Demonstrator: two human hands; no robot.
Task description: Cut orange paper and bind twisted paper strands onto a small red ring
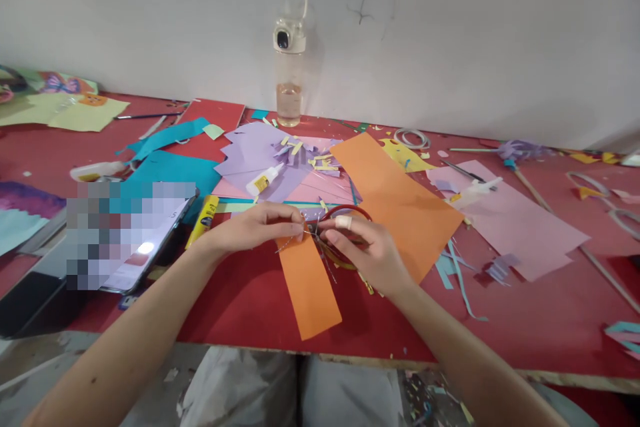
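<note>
Thin silvery wire point(327, 265) is pinched between the fingers of my left hand point(265, 225) and my right hand point(367, 243), which are close together near the table's middle. A pale wrap circles one finger of my right hand. Under the wire lies an orange paper strip point(311, 290), its upper end below my left fingers. Red-handled scissors point(357, 213) rest just behind and beside my right hand, partly hidden by it. A larger orange sheet point(400, 203) lies to the right of them.
A phone point(150, 247) and a yellow glue tube point(203, 221) lie left of my hands. Behind are purple paper point(253, 147), a small glue bottle point(264, 180) and an upright water bottle point(289, 73). Pink paper point(530, 233) lies on the right of the red table point(240, 307).
</note>
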